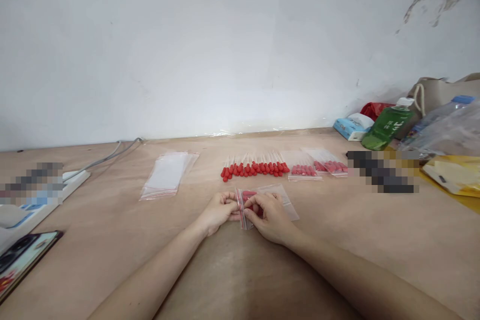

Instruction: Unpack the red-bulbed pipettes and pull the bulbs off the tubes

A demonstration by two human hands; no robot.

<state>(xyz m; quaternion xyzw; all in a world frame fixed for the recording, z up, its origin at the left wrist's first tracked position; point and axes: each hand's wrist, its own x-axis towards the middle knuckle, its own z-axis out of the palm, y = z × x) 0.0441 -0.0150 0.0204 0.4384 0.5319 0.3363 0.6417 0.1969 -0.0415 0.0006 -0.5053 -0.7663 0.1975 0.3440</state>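
A clear zip-lock bag (287,203) lies sideways between my hands, its red-striped opening toward the left. My left hand (217,212) pinches the bag at that opening. Fingers and thumb of my right hand (273,216) are closed on the bag just right of the stripe, over red bulbs that show through the plastic; the hand partly hides them. Beyond my hands lies a row of droppers (255,167) with red rubber bulbs toward me and thin clear stems pointing to the wall. Filled bags of droppers (304,170) lie right of the row.
To the left is a stack of flat zip-lock bags (165,174). A power strip (77,180) and a phone (32,257) sit at the left edge. On the right are a tissue pack (350,127), a green bottle (388,125), plastic bags and a blurred dark object (382,172).
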